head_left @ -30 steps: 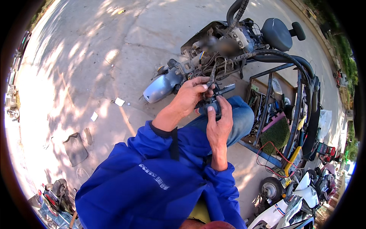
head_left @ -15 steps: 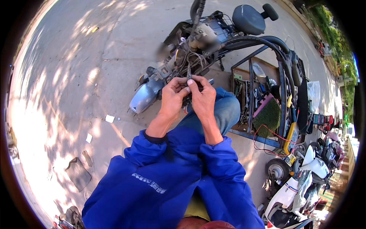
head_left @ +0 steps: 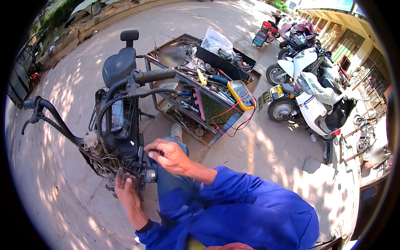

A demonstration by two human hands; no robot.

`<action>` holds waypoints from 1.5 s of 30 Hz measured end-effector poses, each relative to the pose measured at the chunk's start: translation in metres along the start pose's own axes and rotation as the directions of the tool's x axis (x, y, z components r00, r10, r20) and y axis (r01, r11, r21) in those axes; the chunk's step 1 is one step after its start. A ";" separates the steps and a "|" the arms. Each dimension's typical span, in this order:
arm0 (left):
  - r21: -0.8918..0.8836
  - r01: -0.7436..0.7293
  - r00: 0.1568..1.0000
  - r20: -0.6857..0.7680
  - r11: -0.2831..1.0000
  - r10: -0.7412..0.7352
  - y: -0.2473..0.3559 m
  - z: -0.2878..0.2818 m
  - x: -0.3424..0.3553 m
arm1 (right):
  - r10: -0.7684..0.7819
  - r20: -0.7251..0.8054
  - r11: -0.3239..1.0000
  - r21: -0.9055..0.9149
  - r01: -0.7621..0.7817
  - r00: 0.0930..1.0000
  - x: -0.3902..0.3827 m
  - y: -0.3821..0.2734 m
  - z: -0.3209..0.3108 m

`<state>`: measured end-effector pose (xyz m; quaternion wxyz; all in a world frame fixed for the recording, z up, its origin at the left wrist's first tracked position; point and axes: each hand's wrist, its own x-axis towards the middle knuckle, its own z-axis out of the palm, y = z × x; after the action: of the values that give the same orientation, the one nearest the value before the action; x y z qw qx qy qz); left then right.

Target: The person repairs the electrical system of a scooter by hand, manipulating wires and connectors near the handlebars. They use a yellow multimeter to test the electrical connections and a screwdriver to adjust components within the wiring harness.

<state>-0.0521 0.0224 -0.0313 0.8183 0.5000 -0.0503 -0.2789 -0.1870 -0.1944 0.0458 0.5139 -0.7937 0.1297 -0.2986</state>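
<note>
In front of me stands a partly stripped electric scooter with its handlebar (head_left: 156, 75) and black seat (head_left: 120, 64). A tangle of bare wires (head_left: 109, 163) hangs out of its front. My left hand (head_left: 128, 193) is closed at the lower edge of these wires, its fingertips pinching a small dark part too small to name. My right hand (head_left: 173, 157) is raised above my knee, right of the wires, thumb and fingers pressed together. Whatever those fingers hold, if anything, cannot be made out.
To the right of the scooter, a metal tool cart (head_left: 196, 125) carries many hand tools and a black tray (head_left: 227, 60). A yellow multimeter (head_left: 241, 95) with red leads (head_left: 233, 129) rests on its corner. White scooters (head_left: 308, 104) are parked farther right.
My view has swung right, bringing the cart and parked scooters toward the middle. My hands, together at a dark cable before, are now apart, the right one drawn away to the right.
</note>
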 end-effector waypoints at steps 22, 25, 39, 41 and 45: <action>0.082 -0.073 0.987 -0.137 0.994 0.083 -0.008 0.015 0.002 | -0.109 -0.666 0.769 -0.527 -0.362 0.737 0.059 0.095 -0.336; 0.089 -0.083 0.989 -0.118 0.993 0.093 -0.011 0.009 0.003 | -0.125 -0.686 0.697 -0.575 -0.429 0.717 0.071 0.110 -0.365; 0.053 -0.062 0.994 -0.085 0.997 0.066 -0.006 0.013 0.000 | 0.057 -0.505 0.298 -0.815 -0.498 0.861 0.075 0.131 -0.399; 0.061 -0.070 0.993 -0.090 0.996 0.076 -0.007 0.008 0.001 | 0.074 -0.490 0.306 -0.818 -0.487 0.869 0.080 0.122 -0.394; 0.069 -0.053 0.984 -0.166 0.996 0.064 -0.003 0.014 -0.002 | 0.198 -0.507 0.252 -0.801 -0.543 0.839 0.092 0.099 -0.389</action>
<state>-0.0606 0.0111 -0.0262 0.8110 0.5462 -0.0051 -0.2097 -0.3408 -0.5724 0.1028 0.0032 -0.8286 0.5371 -0.1579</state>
